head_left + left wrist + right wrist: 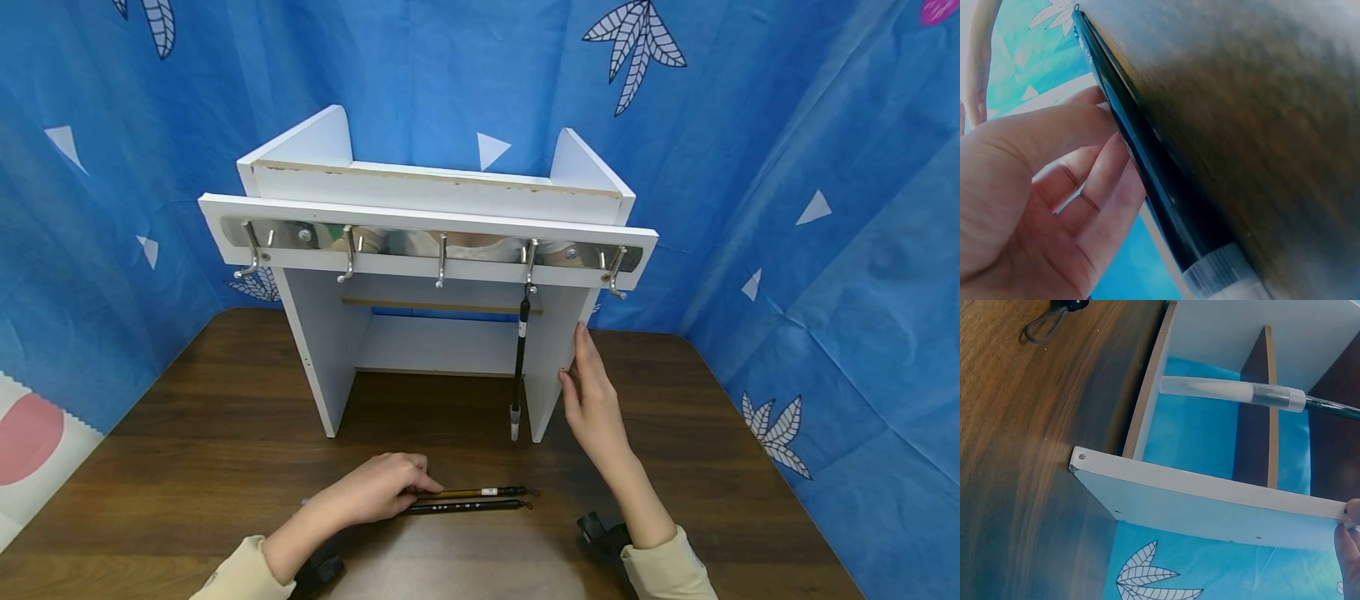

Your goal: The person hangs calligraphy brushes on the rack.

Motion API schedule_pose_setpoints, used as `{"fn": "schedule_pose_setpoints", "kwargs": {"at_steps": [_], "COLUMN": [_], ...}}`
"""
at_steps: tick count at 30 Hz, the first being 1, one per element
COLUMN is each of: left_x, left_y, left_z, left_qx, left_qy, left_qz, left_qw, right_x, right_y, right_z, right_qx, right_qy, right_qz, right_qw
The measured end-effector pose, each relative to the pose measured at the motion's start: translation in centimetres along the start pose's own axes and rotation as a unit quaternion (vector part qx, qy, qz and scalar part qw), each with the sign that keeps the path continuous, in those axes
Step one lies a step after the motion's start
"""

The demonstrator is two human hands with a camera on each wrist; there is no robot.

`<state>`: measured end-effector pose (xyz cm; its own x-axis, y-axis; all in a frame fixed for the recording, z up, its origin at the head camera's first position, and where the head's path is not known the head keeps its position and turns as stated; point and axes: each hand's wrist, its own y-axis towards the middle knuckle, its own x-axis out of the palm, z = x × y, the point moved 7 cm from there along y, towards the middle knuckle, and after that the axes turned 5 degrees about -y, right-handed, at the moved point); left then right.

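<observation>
My left hand (382, 490) is low over the table, thumb and fingertips pinching a brown writing brush (468, 493). A black writing brush (472, 506) lies alongside it, closer to me. In the left wrist view the capped black brush (1154, 169) crosses in front of the fingers. My right hand (596, 404) touches the front edge of the white shelf's right side panel (555, 367) with straight fingers. In the right wrist view only its fingertips (1349, 540) show at that edge. Another black brush (521, 350), with a clear cap, hangs by its loop from a hook of the shelf.
The white shelf unit (442, 183) stands on the brown wooden table (225, 417). Across its front runs a metal rail (405, 242) with several hooks. A blue patterned curtain (450, 75) hangs behind and at both sides. Dark wrist devices (603, 537) sit beneath both wrists.
</observation>
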<state>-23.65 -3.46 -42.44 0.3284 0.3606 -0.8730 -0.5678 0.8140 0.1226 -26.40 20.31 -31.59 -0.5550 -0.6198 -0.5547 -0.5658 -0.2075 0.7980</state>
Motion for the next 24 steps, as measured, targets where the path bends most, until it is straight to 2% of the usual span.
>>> {"fn": "schedule_pose_setpoints", "kwargs": {"at_steps": [12, 24], "left_x": [0.05, -0.08], "left_y": [0.03, -0.08], "left_z": [-0.05, 0.11], "left_qx": [-0.009, 0.020], "left_qy": [0.008, 0.002], "left_qz": [-0.009, 0.001], "left_qw": [0.9999, 0.9998], "right_x": [0.03, 0.05], "right_y": [-0.05, -0.02], "right_z": [0.05, 0.02], "right_qx": [0.001, -0.003], "right_qy": [0.003, -0.001], "right_qz": [-0.001, 0.002], "right_qw": [1.0000, 1.0000]}}
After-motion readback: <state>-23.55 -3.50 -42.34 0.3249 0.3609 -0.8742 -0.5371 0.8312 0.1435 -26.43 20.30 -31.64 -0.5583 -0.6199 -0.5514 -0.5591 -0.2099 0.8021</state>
